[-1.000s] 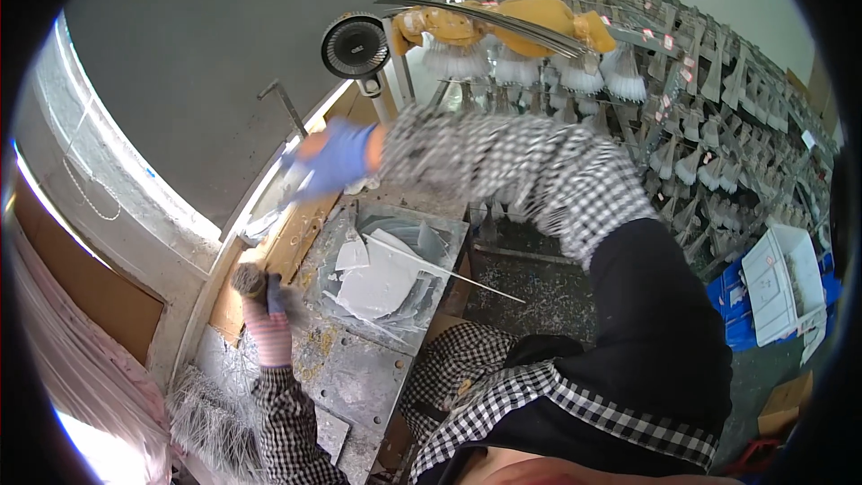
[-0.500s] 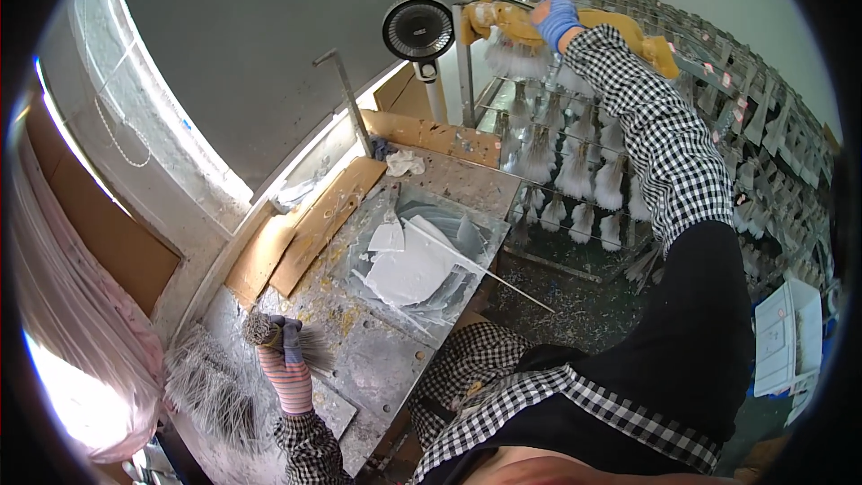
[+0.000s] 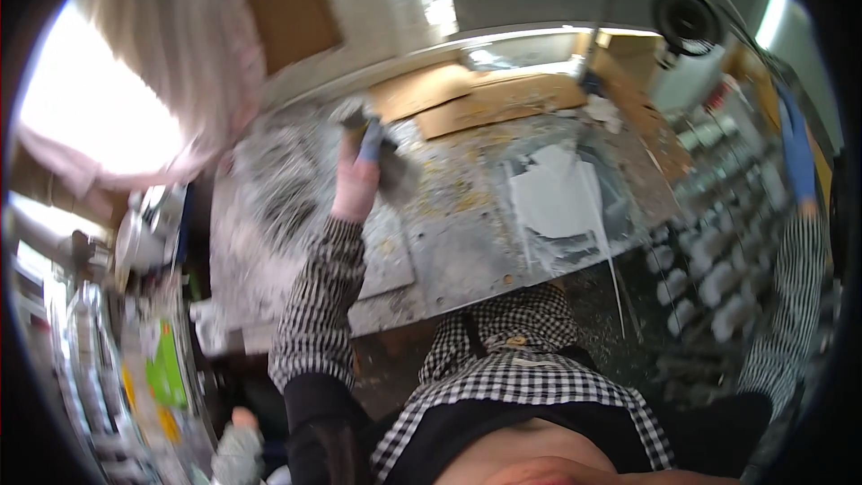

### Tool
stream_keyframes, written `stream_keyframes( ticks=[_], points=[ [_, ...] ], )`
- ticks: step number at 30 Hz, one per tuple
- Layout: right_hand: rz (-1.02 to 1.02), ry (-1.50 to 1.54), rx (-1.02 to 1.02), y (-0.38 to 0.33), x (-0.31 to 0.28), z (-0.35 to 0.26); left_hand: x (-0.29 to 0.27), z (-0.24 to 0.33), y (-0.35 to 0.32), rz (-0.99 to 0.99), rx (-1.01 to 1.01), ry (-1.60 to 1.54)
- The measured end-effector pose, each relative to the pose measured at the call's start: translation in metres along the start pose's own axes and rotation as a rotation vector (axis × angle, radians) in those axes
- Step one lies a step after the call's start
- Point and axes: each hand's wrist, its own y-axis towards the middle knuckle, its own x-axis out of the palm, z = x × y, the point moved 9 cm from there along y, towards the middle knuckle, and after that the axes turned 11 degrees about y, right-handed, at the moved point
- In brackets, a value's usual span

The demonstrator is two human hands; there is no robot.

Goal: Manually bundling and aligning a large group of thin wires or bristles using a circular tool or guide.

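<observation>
Gloved in pink and blue, my left hand [image 3: 361, 172] is closed around a bundle of grey bristles [image 3: 402, 181]. Its blunt end rises above my fingers. Beside that hand, a loose pile of grey bristly strands [image 3: 285, 184] lies on the worktable. My right hand [image 3: 795, 148], in a blue glove, is at the far right by the drying rack. Motion smears its fingers, so I cannot make out whether it holds anything. A sheet smeared with thick white paste [image 3: 558, 193] lies on the table between my hands, with a thin stick [image 3: 615, 287] reaching over the edge.
Rows of white-tipped brushes [image 3: 718, 274] hang on the rack at right. A black round fan [image 3: 687, 22] stands behind the table. Cardboard strips [image 3: 503, 103] lie along the back edge. A pink-edged curtain [image 3: 193, 45] hangs at left. At lower left, another person's hand [image 3: 242, 417] shows.
My view has swung left, so the table now fills the middle. My left hand still grips the bristle bundle. My right hand remains at the rack, now blurred near the right rim.
</observation>
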Motion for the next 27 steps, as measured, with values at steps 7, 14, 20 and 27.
stream_keyframes(
  ticks=[7,14,20,27],
  points=[
    [-0.468,0.443,0.076,-0.138,0.137,-0.204,-0.111,-0.082,0.043,0.217,-0.138,-0.363],
    [-0.573,0.623,-0.008,-0.172,0.144,-0.242,-0.144,-0.08,0.051,0.328,-0.161,-0.431],
    [-0.669,0.535,0.043,-0.177,0.156,-0.236,-0.151,-0.074,0.057,0.351,-0.114,-0.406],
    [-0.575,0.585,-0.172,-0.177,0.15,-0.243,-0.135,-0.036,0.056,0.268,0.019,-0.121]
  ],
)
